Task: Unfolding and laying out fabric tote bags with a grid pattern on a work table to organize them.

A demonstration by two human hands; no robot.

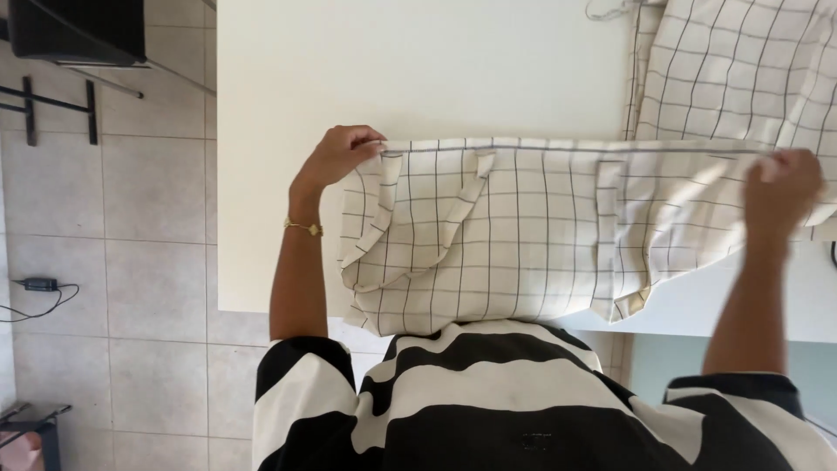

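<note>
A cream cloth bag with a thin dark grid pattern (pixel 514 244) is stretched out above the white table (pixel 418 70), its handles hanging down on the front side. My left hand (pixel 342 153) pinches the top edge at the left corner; a gold bracelet sits on that wrist. My right hand (pixel 782 187) grips the top edge at the right end and looks blurred. The bag's lower part hangs over the table's near edge, against my black-and-white striped top.
More of the same grid cloth (pixel 741 70) lies piled at the table's far right. Beige floor tiles (pixel 148 262) spread to the left, with a dark stand (pixel 52 105) at top left and a small black adapter with cable (pixel 39 284) near the left edge.
</note>
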